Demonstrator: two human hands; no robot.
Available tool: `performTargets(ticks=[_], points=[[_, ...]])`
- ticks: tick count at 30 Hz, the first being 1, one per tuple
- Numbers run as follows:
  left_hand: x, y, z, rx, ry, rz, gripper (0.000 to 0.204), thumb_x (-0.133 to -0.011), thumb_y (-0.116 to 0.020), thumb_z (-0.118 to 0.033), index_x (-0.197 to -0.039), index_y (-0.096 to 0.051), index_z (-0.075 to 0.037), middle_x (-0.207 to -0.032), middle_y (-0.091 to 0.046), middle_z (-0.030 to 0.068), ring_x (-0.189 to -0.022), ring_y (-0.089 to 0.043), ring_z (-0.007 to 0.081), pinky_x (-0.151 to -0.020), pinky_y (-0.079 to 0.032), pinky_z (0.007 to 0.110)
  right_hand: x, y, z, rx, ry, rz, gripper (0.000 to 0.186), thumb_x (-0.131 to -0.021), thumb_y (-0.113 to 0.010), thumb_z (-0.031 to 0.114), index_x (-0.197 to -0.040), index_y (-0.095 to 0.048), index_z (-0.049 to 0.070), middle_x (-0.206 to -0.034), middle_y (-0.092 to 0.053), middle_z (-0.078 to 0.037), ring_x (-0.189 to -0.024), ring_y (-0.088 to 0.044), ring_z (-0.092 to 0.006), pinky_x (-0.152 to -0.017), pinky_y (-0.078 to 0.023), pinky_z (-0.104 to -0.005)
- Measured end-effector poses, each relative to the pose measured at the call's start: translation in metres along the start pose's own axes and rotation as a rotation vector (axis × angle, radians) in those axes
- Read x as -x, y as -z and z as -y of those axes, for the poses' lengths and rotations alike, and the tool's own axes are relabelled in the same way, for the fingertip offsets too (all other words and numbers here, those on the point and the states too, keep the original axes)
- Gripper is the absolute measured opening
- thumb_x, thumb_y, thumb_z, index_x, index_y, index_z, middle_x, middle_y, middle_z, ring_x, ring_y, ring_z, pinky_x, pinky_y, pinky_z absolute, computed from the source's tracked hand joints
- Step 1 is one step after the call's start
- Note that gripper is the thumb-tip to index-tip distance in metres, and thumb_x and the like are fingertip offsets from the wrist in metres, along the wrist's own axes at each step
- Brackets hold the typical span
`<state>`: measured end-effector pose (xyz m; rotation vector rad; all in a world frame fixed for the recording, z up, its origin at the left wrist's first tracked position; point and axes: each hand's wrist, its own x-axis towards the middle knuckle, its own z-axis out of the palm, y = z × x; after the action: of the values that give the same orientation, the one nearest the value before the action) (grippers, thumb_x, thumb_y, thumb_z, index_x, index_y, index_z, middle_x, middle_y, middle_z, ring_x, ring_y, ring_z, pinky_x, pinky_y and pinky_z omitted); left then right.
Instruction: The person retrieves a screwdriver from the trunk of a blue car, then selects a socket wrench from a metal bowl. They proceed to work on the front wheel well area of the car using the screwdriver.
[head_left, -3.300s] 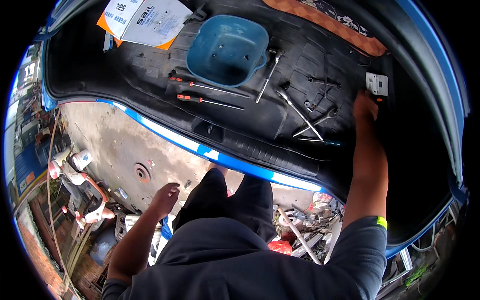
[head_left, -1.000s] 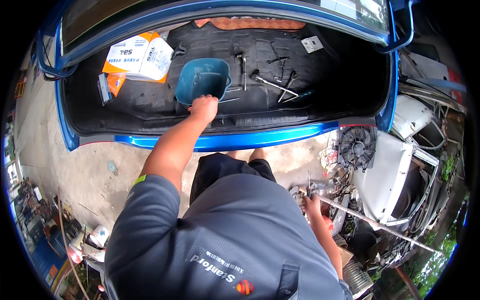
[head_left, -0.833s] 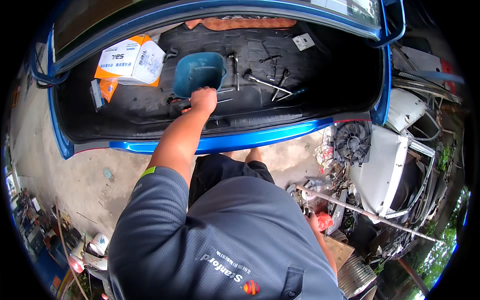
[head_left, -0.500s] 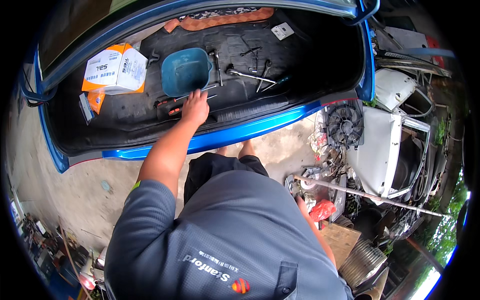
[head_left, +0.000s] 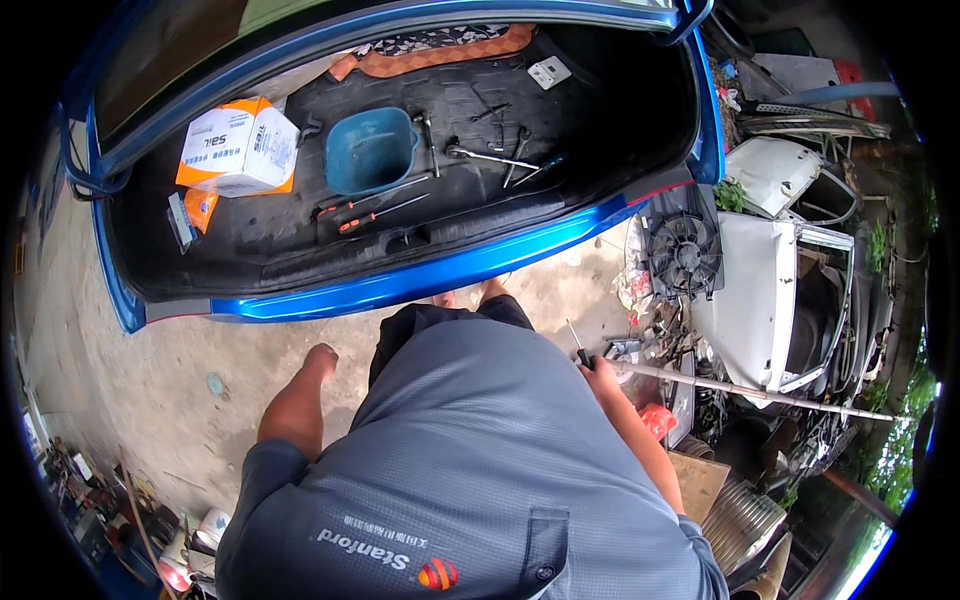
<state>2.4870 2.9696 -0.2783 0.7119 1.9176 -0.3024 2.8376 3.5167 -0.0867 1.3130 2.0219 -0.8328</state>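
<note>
In my right hand [head_left: 602, 380] is a screwdriver [head_left: 584, 356] with a dark handle, its thin shaft pointing up toward the car. My left hand [head_left: 320, 360] hangs at my left side over the concrete, its fingers hidden from view. Inside the open trunk of a blue car [head_left: 440, 260] lie two screwdrivers with orange-and-black handles, one nearer the sill [head_left: 365, 218] and one behind it [head_left: 335, 208]. A teal plastic basin [head_left: 370, 150] stands just beyond them. Right of it are a ratchet-type tool [head_left: 430, 140] and several wrenches [head_left: 495, 156].
A white-and-orange carton [head_left: 240, 150] sits at the trunk's left, a small orange packet [head_left: 201, 210] beside it. To my right are a black radiator fan [head_left: 688, 250], white car doors [head_left: 745, 300], a long pole [head_left: 750, 388] and piled scrap.
My left hand has left the screwdrivers in the trunk and dropped back to my side. My right hand has come into fuller view with its screwdriver. The view has shifted slightly.
</note>
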Motion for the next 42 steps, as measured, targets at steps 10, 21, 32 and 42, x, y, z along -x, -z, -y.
performTargets(ticks=[10,21,32,42], points=[[-0.027,0.06,-0.089,1.059,0.02,-0.513,0.023,-0.087,-0.056,-0.02,-0.093,-0.068,-0.002,-0.099,-0.065,0.0243,-0.094,-0.062,0.0386,-0.08,-0.05,0.042,0.004,0.014,-0.03,0.101,0.089,-0.04,0.042,-0.083,-0.064,0.033,-0.105,-0.062,-0.003,-0.094,-0.067,-0.026,-0.094,-0.064,-0.0418,-0.083,-0.049,-0.0463],[-0.027,-0.009,-0.128,0.314,-0.181,-0.529,0.022,-0.082,-0.055,-0.017,-0.089,-0.07,-0.003,-0.096,-0.067,0.0219,-0.095,-0.063,0.0386,-0.081,-0.05,0.045,0.0,0.048,-0.043,-0.032,0.238,-0.035,0.039,-0.085,-0.064,0.034,-0.1,-0.06,-0.002,-0.089,-0.065,-0.027,-0.091,-0.062,-0.0445,-0.08,-0.047,-0.0487],[-0.005,-0.012,-0.325,0.914,0.123,-0.283,0.022,-0.08,-0.06,-0.016,-0.093,-0.069,-0.002,-0.086,-0.068,0.0163,-0.078,-0.065,0.0291,-0.071,-0.051,0.039,0.045,0.019,-0.36,-0.255,-0.193,-0.153,0.043,-0.082,-0.063,0.031,-0.113,-0.062,0.001,-0.101,-0.067,-0.025,-0.098,-0.064,-0.04,-0.085,-0.05,-0.0452],[-0.007,0.12,-0.555,0.458,-0.286,-0.308,0.033,-0.085,-0.06,-0.023,-0.111,-0.066,-0.004,-0.101,-0.068,0.02,-0.098,-0.065,0.0329,-0.086,-0.05,0.038,0.119,-0.061,-0.556,-0.357,-0.647,-0.175,0.046,-0.076,-0.068,0.034,-0.103,-0.066,-0.003,-0.097,-0.067,-0.027,-0.097,-0.065,-0.0389,-0.084,-0.05,-0.0442]])
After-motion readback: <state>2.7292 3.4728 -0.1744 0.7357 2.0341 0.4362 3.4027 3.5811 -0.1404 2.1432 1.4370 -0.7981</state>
